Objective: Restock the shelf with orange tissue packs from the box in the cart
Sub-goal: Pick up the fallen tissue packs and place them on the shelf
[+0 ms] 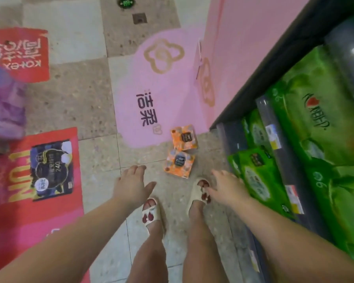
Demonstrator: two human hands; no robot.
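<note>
A speckled beige stone-tile floor (74, 103) with thin grout lines carries a large pink floor sticker with black characters (151, 94) in the middle, running up to a plain pink wall panel (243, 48) on the far right, and two red printed floor stickers on the left, one near (39, 221), one far (18, 54).

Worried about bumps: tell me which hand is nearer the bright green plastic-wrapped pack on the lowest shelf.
Right. The right hand is just left of the bright green plastic-wrapped pack; the left hand is farther left.
</note>
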